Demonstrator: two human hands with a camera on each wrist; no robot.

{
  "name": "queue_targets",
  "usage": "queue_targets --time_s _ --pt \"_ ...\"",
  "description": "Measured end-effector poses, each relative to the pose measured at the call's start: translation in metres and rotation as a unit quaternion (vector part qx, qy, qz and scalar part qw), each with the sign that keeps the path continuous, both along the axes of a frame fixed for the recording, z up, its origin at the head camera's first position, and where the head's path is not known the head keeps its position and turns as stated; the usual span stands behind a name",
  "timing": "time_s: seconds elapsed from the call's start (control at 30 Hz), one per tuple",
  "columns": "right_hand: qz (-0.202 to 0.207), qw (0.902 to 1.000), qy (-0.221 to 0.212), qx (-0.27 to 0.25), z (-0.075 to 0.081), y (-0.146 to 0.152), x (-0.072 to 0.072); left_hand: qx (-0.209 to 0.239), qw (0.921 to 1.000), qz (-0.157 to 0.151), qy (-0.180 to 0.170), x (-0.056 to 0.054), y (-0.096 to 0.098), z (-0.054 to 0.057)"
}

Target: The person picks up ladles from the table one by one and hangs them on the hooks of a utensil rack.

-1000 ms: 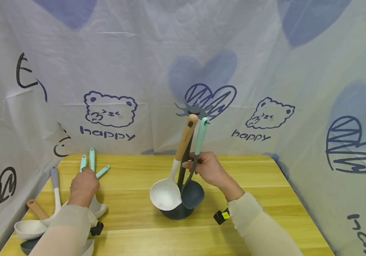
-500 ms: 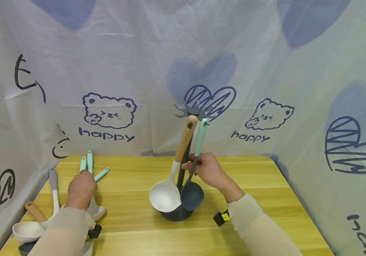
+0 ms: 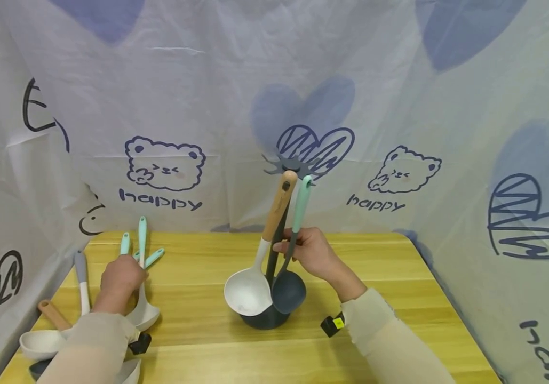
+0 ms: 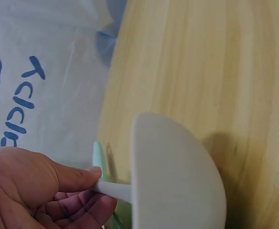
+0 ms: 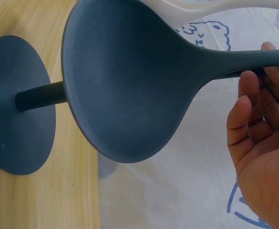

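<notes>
In the head view my left hand (image 3: 121,280) is at the left side among mint-handled utensils. It pinches the neck of a white ladle (image 3: 143,314) between thumb and fingers, as the left wrist view shows, with the bowl (image 4: 177,176) close to that camera. My right hand (image 3: 315,253) grips the pole of a dark utensil stand (image 3: 265,320) at mid-height. From the stand hang a white ladle with a wooden handle (image 3: 279,208) and a dark ladle (image 3: 288,293) with a mint handle. In the right wrist view the fingers (image 5: 249,83) lie just behind the dark ladle's neck.
On the wooden table (image 3: 197,362), near its left edge, lie a white utensil with a grey handle (image 3: 81,266), a wooden handle (image 3: 54,314), a white ladle bowl (image 3: 41,344) and more mint handles (image 3: 154,257). A printed white sheet (image 3: 236,64) surrounds the back and sides.
My left hand has shifted slightly left, and the white ladle in it now shows its neck and bowl beside the hand, its mint handle standing higher. The right hand and stand stay put.
</notes>
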State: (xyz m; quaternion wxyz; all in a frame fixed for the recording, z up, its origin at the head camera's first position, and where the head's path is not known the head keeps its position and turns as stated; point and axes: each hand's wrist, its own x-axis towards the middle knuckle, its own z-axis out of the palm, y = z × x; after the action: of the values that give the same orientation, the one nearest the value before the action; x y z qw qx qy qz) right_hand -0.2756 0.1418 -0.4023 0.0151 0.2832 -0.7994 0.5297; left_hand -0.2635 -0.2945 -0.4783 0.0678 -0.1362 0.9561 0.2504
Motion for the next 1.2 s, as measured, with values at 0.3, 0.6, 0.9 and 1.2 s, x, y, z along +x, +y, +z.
queue_targets --time_s 0.3,0.6,0.9,1.2 --pt "0.0 1.0 -0.003 -0.002 0.002 0.0 0.0 0.027 0.9991 0.002 0.032 0.002 0.008 0.018" --pt "-0.004 1.0 -0.005 0.004 0.001 -0.001 0.0 0.073 0.9867 -0.031 0.142 0.037 0.06 0.072" --pt "-0.002 1.0 -0.008 -0.003 -0.001 -0.001 0.0 0.097 0.9521 -0.072 0.281 0.079 0.117 0.117" --pt "-0.007 0.9999 -0.01 0.002 -0.001 -0.001 0.001 0.096 0.9239 -0.136 0.345 0.091 0.151 0.131"
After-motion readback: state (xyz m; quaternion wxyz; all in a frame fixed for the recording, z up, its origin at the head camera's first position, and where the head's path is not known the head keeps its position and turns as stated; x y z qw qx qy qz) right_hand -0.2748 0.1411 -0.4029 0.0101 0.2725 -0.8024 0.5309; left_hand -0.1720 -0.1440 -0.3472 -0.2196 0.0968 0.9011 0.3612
